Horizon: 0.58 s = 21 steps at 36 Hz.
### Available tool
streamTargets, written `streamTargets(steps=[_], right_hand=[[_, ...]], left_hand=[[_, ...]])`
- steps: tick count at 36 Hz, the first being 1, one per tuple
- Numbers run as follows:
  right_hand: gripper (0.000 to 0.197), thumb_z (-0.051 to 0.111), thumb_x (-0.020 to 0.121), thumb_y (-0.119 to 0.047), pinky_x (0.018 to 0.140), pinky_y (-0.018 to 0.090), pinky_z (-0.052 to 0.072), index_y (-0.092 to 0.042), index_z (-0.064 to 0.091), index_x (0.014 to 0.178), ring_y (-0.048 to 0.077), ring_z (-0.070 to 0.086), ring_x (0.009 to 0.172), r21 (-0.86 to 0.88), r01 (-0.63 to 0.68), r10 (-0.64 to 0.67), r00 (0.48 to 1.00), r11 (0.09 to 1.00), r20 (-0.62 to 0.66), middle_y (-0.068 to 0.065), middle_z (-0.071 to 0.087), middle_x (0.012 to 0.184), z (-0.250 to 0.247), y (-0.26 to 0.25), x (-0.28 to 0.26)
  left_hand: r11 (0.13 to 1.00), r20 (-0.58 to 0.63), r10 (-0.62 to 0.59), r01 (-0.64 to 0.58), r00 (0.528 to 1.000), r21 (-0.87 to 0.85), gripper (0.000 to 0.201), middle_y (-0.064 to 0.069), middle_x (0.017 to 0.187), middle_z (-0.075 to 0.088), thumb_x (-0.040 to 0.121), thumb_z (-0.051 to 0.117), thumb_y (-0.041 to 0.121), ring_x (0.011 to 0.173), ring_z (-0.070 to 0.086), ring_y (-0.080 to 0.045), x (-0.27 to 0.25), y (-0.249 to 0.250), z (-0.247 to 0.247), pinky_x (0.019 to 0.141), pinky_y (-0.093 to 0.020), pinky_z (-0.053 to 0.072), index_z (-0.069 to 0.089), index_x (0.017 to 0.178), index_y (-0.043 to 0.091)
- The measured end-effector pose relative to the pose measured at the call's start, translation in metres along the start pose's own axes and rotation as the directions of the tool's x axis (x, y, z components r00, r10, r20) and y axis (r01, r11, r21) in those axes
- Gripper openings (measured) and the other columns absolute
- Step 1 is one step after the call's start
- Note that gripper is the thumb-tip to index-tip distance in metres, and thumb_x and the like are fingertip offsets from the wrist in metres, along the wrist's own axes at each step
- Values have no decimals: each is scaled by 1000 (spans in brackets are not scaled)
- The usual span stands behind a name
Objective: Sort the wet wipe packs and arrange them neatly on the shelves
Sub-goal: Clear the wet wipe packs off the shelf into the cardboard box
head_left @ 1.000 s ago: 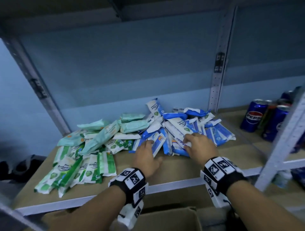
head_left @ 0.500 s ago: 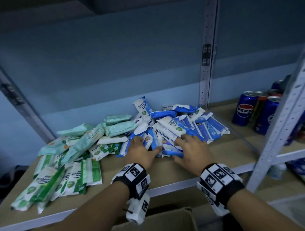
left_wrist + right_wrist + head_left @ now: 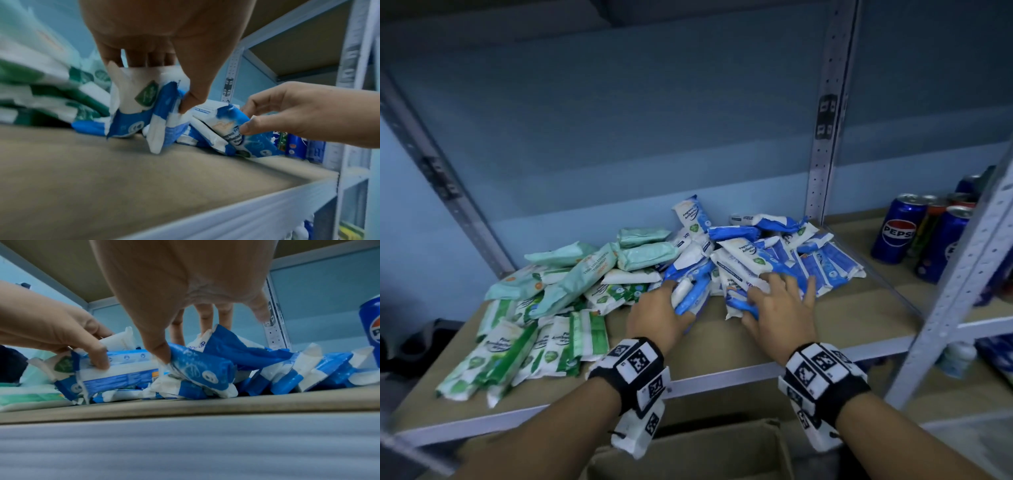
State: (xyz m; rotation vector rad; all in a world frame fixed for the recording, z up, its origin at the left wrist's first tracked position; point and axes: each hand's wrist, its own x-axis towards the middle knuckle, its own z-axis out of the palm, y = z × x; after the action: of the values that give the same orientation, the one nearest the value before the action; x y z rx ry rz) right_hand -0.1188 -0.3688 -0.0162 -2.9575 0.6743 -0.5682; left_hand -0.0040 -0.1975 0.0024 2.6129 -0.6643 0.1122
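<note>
A heap of blue-and-white wipe packs (image 3: 822,263) lies at the right of the wooden shelf (image 3: 726,346). Mint-coloured packs (image 3: 585,270) and green-and-white packs (image 3: 534,349) lie to the left. My left hand (image 3: 679,296) grips a small bunch of blue packs (image 3: 144,104) at the heap's left front, thumb on one side and fingers on the other. My right hand (image 3: 779,294) is spread over the heap's front; its thumb and fingers pinch a blue pack (image 3: 197,368). Both bunches still touch the shelf.
Pepsi cans (image 3: 897,233) stand on the neighbouring shelf to the right, past a perforated metal upright (image 3: 825,137). Another upright (image 3: 959,301) stands at the front right. An open cardboard box (image 3: 705,452) sits below the shelf edge. Bare board lies in front of the hands.
Both hands have pushed a little further into the front of the blue heap and closed around packs. The head view has shifted right and closer.
</note>
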Motion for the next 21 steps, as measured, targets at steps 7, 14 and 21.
streamTargets(steps=[7, 14, 21], right_hand=[[20, 67, 74, -33, 58, 34, 46, -17, 60, 84, 27, 60, 65, 184, 173, -151, 980, 968, -127, 1, 60, 88, -3, -23, -27], [36, 80, 63, -33, 68, 40, 51, -20, 66, 94, 29, 64, 83, 6, 283, -279, 939, 959, 200, 3, 65, 88, 2, -53, -34], [49, 55, 82, -41, 104, 44, 32, -35, 44, 129, 28, 53, 113, -49, 247, -210, 900, 968, 382, -2, 57, 126, -5, -41, -34]], left_hand=[[906, 31, 233, -228, 972, 357, 48, -2, 86, 70, 62, 80, 30, 79, 66, -29, -34, -42, -25, 67, -36, 45, 68, 108, 25], [830, 206, 210, -285, 956, 479, 64, -1, 133, 56, 90, 53, 45, 117, 51, -28, -61, -65, -22, 95, -36, 40, 33, 149, 28], [937, 253, 150, -219, 956, 271, 66, 5, 148, 44, 85, 58, 56, 130, 40, -26, -62, -73, -35, 106, -37, 35, 40, 146, 38]])
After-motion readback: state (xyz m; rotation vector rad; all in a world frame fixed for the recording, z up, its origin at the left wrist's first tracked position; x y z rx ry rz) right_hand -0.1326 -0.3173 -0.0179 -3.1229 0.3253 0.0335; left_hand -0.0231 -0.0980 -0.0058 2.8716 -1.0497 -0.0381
